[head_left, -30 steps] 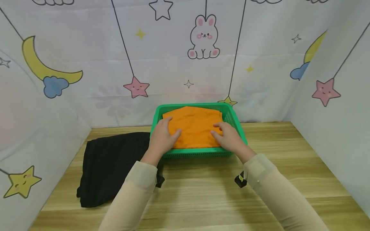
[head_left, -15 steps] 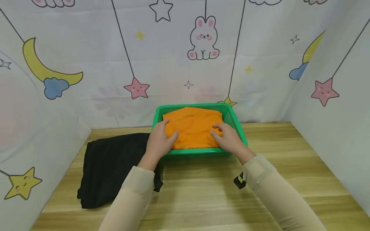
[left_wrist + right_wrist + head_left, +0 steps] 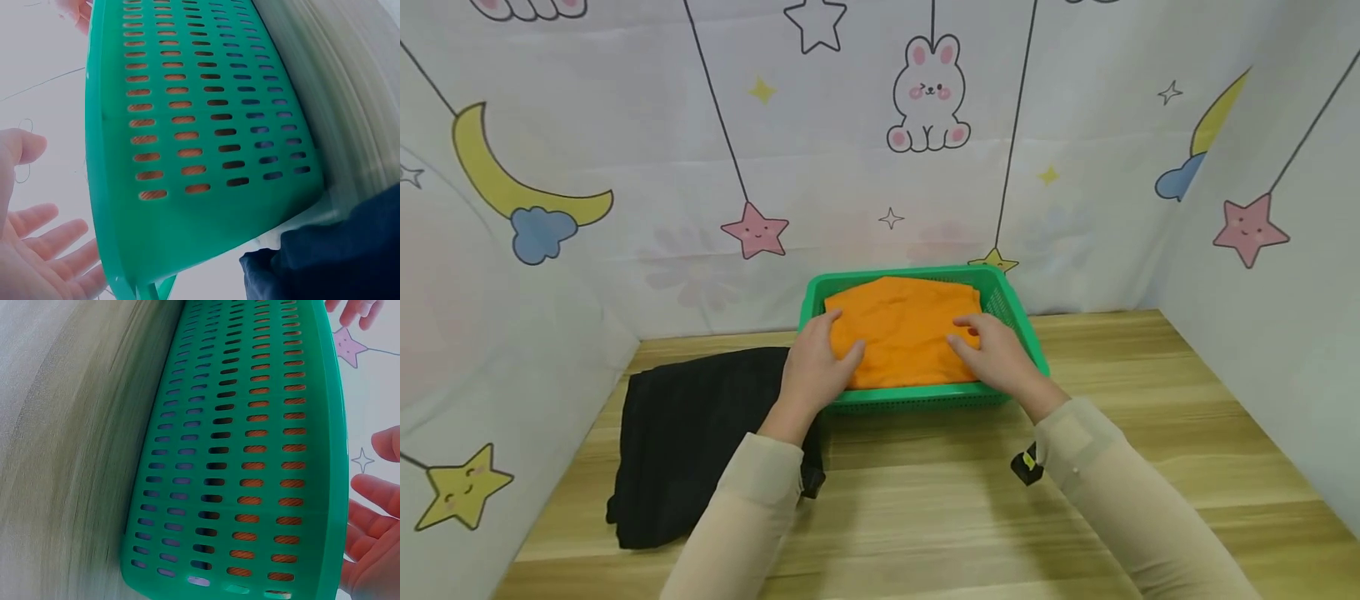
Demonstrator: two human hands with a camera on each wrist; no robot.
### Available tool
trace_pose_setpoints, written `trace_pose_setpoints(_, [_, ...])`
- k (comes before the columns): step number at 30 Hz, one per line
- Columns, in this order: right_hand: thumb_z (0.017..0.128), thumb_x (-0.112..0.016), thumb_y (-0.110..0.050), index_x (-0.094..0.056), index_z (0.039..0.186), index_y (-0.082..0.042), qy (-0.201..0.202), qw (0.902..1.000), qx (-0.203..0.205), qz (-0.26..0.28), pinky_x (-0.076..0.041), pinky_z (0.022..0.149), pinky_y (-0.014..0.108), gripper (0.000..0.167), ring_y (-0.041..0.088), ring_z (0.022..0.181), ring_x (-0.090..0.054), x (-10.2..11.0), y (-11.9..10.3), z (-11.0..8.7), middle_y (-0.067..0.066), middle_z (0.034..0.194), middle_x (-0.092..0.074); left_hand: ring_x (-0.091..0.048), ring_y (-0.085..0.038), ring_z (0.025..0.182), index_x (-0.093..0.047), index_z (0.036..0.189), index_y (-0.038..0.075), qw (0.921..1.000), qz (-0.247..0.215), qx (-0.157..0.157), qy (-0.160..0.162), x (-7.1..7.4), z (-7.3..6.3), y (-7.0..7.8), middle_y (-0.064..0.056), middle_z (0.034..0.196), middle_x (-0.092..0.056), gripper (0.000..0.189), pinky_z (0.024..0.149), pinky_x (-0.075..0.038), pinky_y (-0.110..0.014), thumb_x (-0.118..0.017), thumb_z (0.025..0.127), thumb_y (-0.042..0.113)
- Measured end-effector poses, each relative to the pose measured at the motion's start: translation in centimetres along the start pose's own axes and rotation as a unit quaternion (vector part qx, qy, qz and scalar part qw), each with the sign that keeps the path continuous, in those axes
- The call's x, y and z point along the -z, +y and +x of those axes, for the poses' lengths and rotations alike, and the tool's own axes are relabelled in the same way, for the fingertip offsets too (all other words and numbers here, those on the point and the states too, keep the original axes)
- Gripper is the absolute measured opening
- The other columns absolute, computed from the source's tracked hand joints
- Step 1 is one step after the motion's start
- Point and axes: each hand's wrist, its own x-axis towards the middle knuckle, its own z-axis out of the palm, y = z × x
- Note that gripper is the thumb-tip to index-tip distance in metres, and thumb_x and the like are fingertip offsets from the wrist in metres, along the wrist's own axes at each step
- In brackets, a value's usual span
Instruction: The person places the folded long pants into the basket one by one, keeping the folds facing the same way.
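Orange cloth [image 3: 904,333] lies partly hidden behind the left hand [image 3: 816,363] and right hand [image 3: 997,357], both spread.

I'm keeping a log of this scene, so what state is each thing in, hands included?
Green basket: upright on the table, uncovered
Orange cloth: inside the basket, seemingly folded
Black cloth: lying on the table, seemingly folded
Left hand: fingers relaxed, gripping nothing
Right hand: fingers relaxed, gripping nothing

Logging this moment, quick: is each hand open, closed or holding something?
Left hand: open, holding nothing, above the green basket.
Right hand: open, holding nothing, also above the green basket.
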Motion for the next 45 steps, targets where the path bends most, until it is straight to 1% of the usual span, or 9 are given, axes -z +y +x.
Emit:
trace_pose_setpoints(8, [0.097, -0.050, -0.035, -0.049, 0.136, -0.007, -0.002, 0.9998, 0.017, 0.006, -0.044, 0.098, 0.050, 0.047, 0.033, 0.122, -0.049, -0.4, -0.5, 0.0, 0.015, 0.138, -0.048, -0.049, -0.031, 0.122, -0.042, 0.141, 0.007, 0.9999, 0.014, 0.000, -0.002, 0.8, -0.3, -0.4, -0.013, 0.140, -0.046, 0.061, 0.102, -0.042, -0.048, -0.057, 0.091, 0.040])
trace_pose_setpoints(11, [0.097, -0.050, -0.035, -0.048, 0.136, -0.007, -0.004, 0.9996, 0.024, 0.010, -0.044, 0.099, 0.050, 0.048, 0.033, 0.123, -0.049, -0.6, -0.7, -0.2, 0.015, 0.138, -0.048, -0.048, -0.031, 0.124, -0.042, 0.140, 0.007, 0.9998, 0.021, -0.002, -0.002, 1.0, -0.4, -0.7, -0.013, 0.140, -0.046, 0.060, 0.104, -0.041, -0.048, -0.056, 0.091, 0.040])
trace_pose_setpoints(14, [0.097, -0.050, -0.036, -0.047, 0.137, -0.008, -0.005, 0.9996, 0.027, 0.012, -0.044, 0.099, 0.050, 0.049, 0.033, 0.123, -0.049, -0.7, -0.8, -0.4, 0.014, 0.139, -0.047, -0.043, -0.031, 0.129, -0.043, 0.139, 0.006, 0.9998, 0.017, -0.008, -0.001, 1.1, -0.6, -0.8, -0.013, 0.141, -0.045, 0.060, 0.107, -0.037, -0.049, -0.056, 0.092, 0.039])
trace_pose_setpoints(16, [0.097, -0.049, -0.037, -0.047, 0.138, -0.009, -0.005, 0.9996, 0.024, 0.010, -0.044, 0.098, 0.049, 0.049, 0.033, 0.123, -0.049, -0.7, -0.9, -0.5, 0.013, 0.140, -0.047, -0.043, -0.032, 0.130, -0.043, 0.140, 0.007, 0.9999, 0.012, -0.008, -0.002, 1.2, -0.7, -0.9, -0.013, 0.141, -0.045, 0.059, 0.107, -0.037, -0.049, -0.056, 0.092, 0.039])
trace_pose_setpoints(26, [0.097, -0.048, -0.040, -0.044, 0.140, -0.011, -0.011, 0.9992, 0.038, 0.004, -0.044, 0.098, 0.050, 0.052, 0.032, 0.124, -0.048, -1.2, -1.0, -1.5, 0.011, 0.142, -0.045, -0.039, -0.033, 0.133, -0.040, 0.142, 0.008, 0.9999, -0.009, 0.013, -0.002, 2.1, -2.3, -1.5, -0.014, 0.145, -0.041, 0.062, 0.108, -0.034, -0.052, -0.056, 0.092, 0.041])
trace_pose_setpoints(29, [0.097, -0.049, -0.039, -0.045, 0.139, -0.011, -0.008, 0.9991, 0.040, 0.005, -0.044, 0.098, 0.049, 0.051, 0.031, 0.123, -0.049, -1.4, -1.0, -1.8, 0.011, 0.141, -0.046, -0.039, -0.033, 0.133, -0.040, 0.142, 0.007, 0.9998, -0.016, 0.013, 0.004, 2.4, -2.6, -1.8, -0.014, 0.145, -0.041, 0.062, 0.107, -0.035, -0.052, -0.057, 0.092, 0.040])
trace_pose_setpoints(35, [0.097, -0.050, -0.037, -0.047, 0.137, -0.010, 0.003, 0.9989, 0.047, 0.003, -0.045, 0.096, 0.049, 0.049, 0.031, 0.122, -0.050, -1.8, -1.2, -2.2, 0.011, 0.139, -0.048, -0.040, -0.034, 0.132, -0.040, 0.142, 0.007, 0.9998, -0.014, 0.011, 0.014, 3.1, -3.2, -2.6, -0.015, 0.144, -0.043, 0.062, 0.107, -0.035, -0.053, -0.057, 0.092, 0.039])
trace_pose_setpoints(41, [0.097, -0.051, -0.036, -0.047, 0.137, -0.009, 0.003, 0.9987, 0.048, 0.017, -0.045, 0.097, 0.049, 0.049, 0.031, 0.123, -0.049, -2.3, -1.6, -2.4, 0.012, 0.139, -0.048, -0.040, -0.036, 0.131, -0.040, 0.143, 0.008, 0.9996, -0.009, 0.006, 0.024, 4.1, -3.8, -3.4, -0.016, 0.143, -0.044, 0.060, 0.106, -0.035, -0.054, -0.057, 0.093, 0.036])
trace_pose_setpoints(45, [0.097, -0.051, -0.036, -0.047, 0.137, -0.009, 0.005, 0.9987, 0.047, 0.016, -0.045, 0.097, 0.049, 0.049, 0.030, 0.123, -0.050, -2.6, -1.8, -2.4, 0.012, 0.138, -0.049, -0.038, -0.037, 0.132, -0.038, 0.144, 0.007, 0.9995, -0.012, 0.015, 0.025, 4.6, -4.2, -3.7, -0.018, 0.144, -0.041, 0.061, 0.106, -0.034, -0.055, -0.056, 0.093, 0.035])
